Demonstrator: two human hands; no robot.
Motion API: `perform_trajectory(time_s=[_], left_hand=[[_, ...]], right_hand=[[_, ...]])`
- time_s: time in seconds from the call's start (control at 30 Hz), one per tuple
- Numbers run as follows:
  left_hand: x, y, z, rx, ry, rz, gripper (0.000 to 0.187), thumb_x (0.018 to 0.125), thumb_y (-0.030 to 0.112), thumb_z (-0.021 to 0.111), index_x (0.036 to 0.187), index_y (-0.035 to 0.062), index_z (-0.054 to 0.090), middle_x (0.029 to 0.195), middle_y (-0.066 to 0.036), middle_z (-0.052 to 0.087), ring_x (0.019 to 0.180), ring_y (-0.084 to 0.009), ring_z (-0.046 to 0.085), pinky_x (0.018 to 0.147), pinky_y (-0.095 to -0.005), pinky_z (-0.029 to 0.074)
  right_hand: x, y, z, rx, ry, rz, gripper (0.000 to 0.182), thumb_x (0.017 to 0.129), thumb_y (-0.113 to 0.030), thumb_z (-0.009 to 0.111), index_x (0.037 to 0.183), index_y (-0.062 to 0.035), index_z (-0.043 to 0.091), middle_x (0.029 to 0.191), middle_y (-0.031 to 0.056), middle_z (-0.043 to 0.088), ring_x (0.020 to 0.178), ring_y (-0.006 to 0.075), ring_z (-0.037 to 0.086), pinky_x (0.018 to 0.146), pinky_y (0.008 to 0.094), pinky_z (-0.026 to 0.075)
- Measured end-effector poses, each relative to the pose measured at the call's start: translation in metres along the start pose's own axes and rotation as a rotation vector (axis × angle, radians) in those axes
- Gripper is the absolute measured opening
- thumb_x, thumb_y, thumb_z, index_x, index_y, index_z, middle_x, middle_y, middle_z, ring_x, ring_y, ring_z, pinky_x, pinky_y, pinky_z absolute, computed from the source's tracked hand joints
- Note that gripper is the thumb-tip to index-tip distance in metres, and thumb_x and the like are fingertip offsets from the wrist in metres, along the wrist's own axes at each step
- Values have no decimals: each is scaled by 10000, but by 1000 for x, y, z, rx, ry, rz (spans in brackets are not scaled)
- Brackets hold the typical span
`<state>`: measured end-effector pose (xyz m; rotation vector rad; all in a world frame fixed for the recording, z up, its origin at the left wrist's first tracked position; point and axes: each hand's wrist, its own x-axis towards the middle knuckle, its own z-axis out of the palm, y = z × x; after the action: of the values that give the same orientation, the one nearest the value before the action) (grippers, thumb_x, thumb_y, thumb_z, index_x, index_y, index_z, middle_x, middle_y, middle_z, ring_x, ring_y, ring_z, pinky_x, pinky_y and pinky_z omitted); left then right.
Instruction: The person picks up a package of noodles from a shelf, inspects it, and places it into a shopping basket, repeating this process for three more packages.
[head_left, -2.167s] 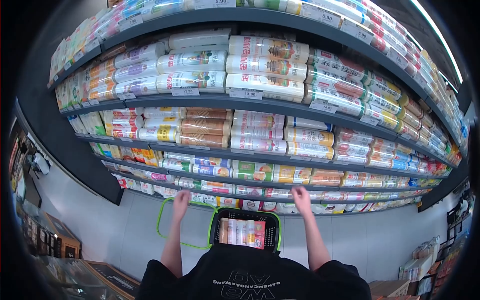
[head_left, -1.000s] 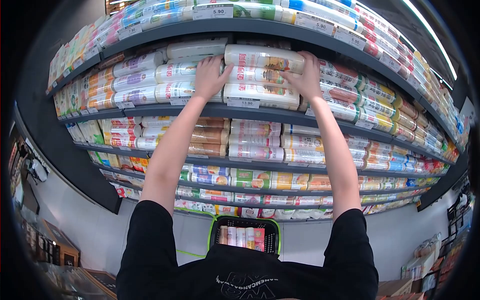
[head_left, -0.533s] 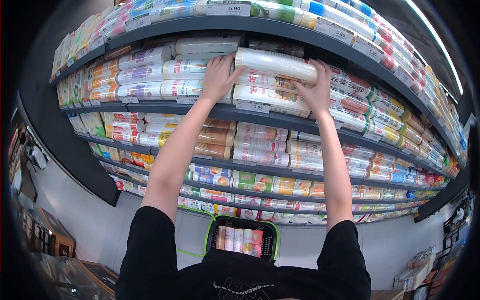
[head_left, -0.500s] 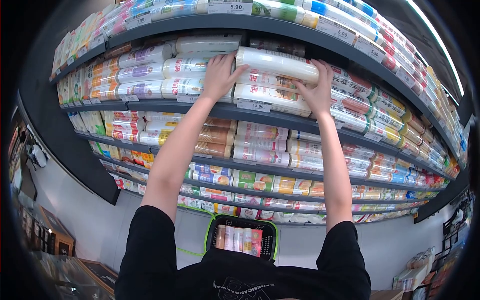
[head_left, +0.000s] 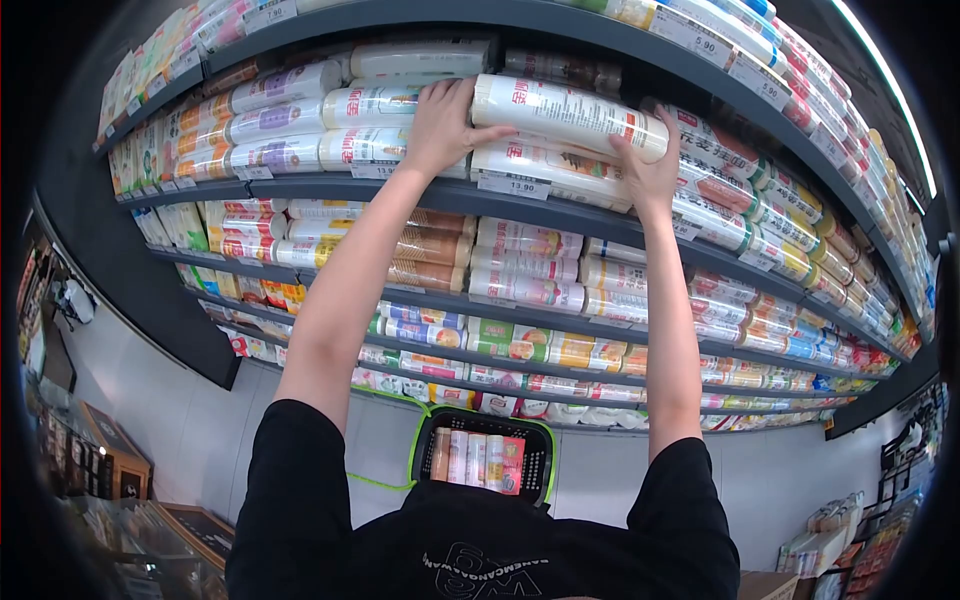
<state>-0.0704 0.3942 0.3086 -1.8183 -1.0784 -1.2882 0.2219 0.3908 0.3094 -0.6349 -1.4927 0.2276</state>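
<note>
A white cylindrical package with red characters [head_left: 570, 115] lies across the upper shelf row, on top of a similar package [head_left: 550, 172]. My right hand [head_left: 652, 165] grips its right end, thumb on the front and fingers behind. At its left end is my left hand [head_left: 445, 130], with the thumb against the package's lower edge and the fingers curled over the neighbouring packages. Both forearms reach up from black sleeves.
Dark shelves [head_left: 560, 210] hold rows of cylindrical packages, with price tags [head_left: 514, 185] along the edges. Another shelf edge [head_left: 450, 14] runs above my hands. Below, a black basket with a green rim [head_left: 548, 470] holds several packages on the floor.
The white package has come forward and turned, showing red characters and printed text on its front. My right hand has shifted slightly right with its end. The view has tilted a little.
</note>
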Motion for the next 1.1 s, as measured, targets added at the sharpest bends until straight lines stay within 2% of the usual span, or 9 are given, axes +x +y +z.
perform_trajectory(time_s=[0.07, 0.2, 0.3, 0.37, 0.57, 0.8, 0.9, 1.0, 1.1], left_hand=[[-2, 1, 1, 5, 28, 28, 822, 672, 703, 672, 1113, 13, 593, 984, -161, 643, 971, -342, 553, 926, -410, 387], [-2, 5, -3, -44, -36, 18, 823, 602, 665, 754, 1131, 58, 584, 1007, -147, 641, 986, -337, 555, 921, -419, 394], [-3, 3, -3, -42, -49, 32, 836, 576, 645, 784, 1151, 77, 570, 1038, -137, 633, 1010, -330, 551, 919, -426, 400], [-5, 3, -2, -38, -61, 38, 843, 568, 635, 795, 1161, 83, 562, 1056, -133, 628, 1024, -327, 548, 921, -430, 402], [-8, 6, -4, -34, -77, 75, 820, 545, 575, 837, 1152, 96, 563, 1088, -117, 614, 1070, -326, 533, 963, -436, 390], [-3, 7, -8, -58, -147, 15, 801, 554, 514, 848, 1157, 66, 569, 1135, -133, 588, 1104, -329, 508, 963, -448, 369], [-3, 21, -19, -158, -154, -39, 762, 570, 497, 849, 1137, 62, 585, 1125, -144, 582, 1112, -333, 501, 967, -443, 372], [-11, 31, -32, -265, -157, 7, 693, 548, 439, 892, 1064, 63, 621, 1020, -109, 614, 1025, -291, 560, 955, -408, 422], [-46, 80, -81, -803, -249, -341, 768, 571, 218, 919, 1171, 43, 473, 1108, -116, 625, 1041, -259, 622, 876, -373, 519]], right_hand=[[-1, 3, -5, -10, -117, 35, 780, 749, -132, 818, 1367, -22, 355, 1215, 142, 520, 1053, 212, 583, 901, 313, 497], [-7, 1, -7, 88, -141, 40, 764, 698, -89, 846, 1313, -26, 398, 1158, 124, 548, 1012, 191, 599, 874, 293, 510], [-11, -1, -9, 89, -150, 49, 756, 671, -127, 871, 1273, -26, 425, 1158, 116, 531, 1047, 197, 579, 901, 307, 496], [-15, 0, -10, -103, -92, -77, 811, 590, -229, 919, 1230, -30, 462, 1162, 126, 539, 1062, 225, 571, 913, 346, 487], [-27, 14, -15, -208, -88, -176, 792, 578, -274, 921, 1192, -37, 482, 1148, 112, 524, 1068, 248, 557, 954, 359, 453], [-24, -1, -14, -249, -83, -108, 778, 590, -306, 917, 1179, -27, 493, 1126, 123, 547, 1060, 238, 571, 923, 355, 491], [-25, -12, -20, -122, -120, 39, 768, 597, -314, 916, 1168, -20, 495, 1097, 120, 566, 1013, 223, 594, 891, 336, 513], [-37, -36, -32, -101, -75, -103, 728, 605, -290, 916, 1145, -35, 500, 1065, 95, 572, 977, 193, 611, 840, 321, 541], [-77, -82, -53, 90, -96, 38, 704, 608, -242, 913, 1145, -52, 500, 1056, 69, 561, 986, 172, 596, 837, 313, 532]])
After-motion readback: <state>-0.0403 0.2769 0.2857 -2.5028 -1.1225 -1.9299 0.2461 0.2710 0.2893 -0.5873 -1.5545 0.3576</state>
